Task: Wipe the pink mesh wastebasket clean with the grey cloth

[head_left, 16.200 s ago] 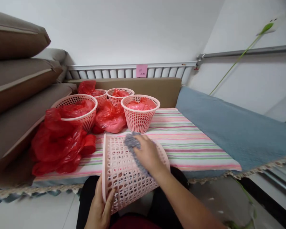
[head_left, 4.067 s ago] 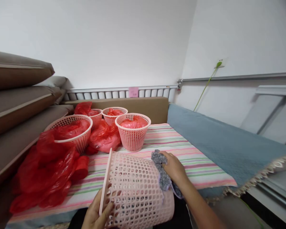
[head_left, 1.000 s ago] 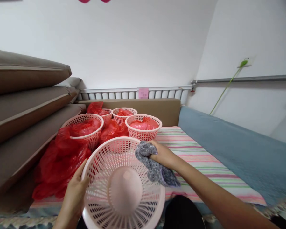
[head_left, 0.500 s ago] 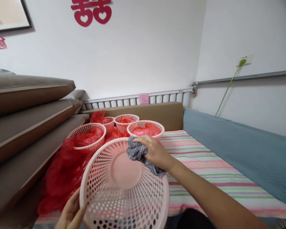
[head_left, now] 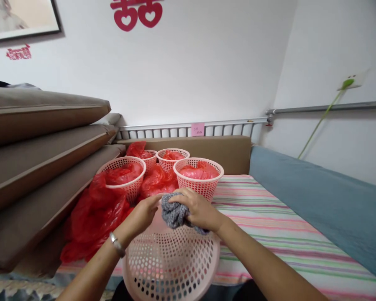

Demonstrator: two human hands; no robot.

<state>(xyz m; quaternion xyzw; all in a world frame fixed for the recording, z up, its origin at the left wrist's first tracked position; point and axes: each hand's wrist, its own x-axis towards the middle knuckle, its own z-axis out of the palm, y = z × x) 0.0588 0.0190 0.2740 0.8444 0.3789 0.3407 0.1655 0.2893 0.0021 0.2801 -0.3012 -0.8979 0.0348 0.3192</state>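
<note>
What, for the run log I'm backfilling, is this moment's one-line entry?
left hand: holding pink basket | right hand: grey cloth on basket

place: home bedroom | cues: striped bedsheet (head_left: 269, 217); stacked cushions (head_left: 43, 138); wedding wall decal (head_left: 136, 12)

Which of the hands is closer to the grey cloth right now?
Right. The right hand grips the grey cloth against the upturned pink basket; the left hand rests on the basket just left of the cloth.

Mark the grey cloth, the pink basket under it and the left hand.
grey cloth (head_left: 174, 214), head view, bunched fold.
pink basket (head_left: 172, 261), head view, perforated side wall.
left hand (head_left: 143, 214), head view, back of the hand.
</note>
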